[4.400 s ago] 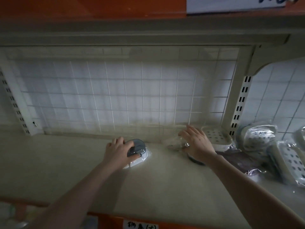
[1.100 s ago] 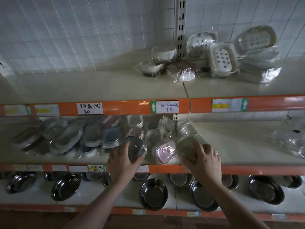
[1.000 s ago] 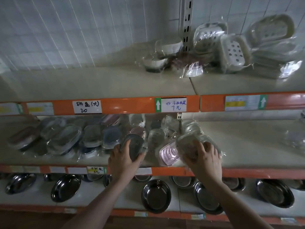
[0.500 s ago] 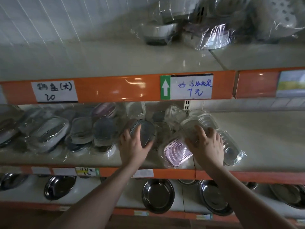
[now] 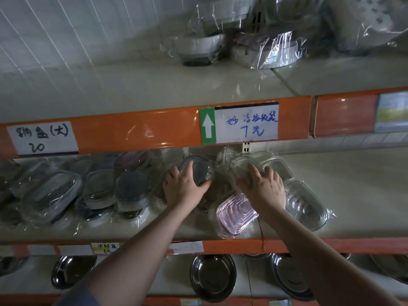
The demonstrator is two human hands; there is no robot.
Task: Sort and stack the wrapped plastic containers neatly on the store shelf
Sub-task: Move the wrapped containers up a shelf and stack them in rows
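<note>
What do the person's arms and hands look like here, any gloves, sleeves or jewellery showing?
Both the left hand and the right hand are bare: no gloves, rings or watch show. Both forearms are uncovered to the frame's lower edge. A bit of blue-grey sleeve shows at the bottom, on the left arm.

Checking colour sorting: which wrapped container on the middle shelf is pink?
The pink ridged container at the shelf's front edge, below the right hand; its neighbours look clear or grey.

Pink ribbed container; orange shelf edge — green-arrowed label
</note>
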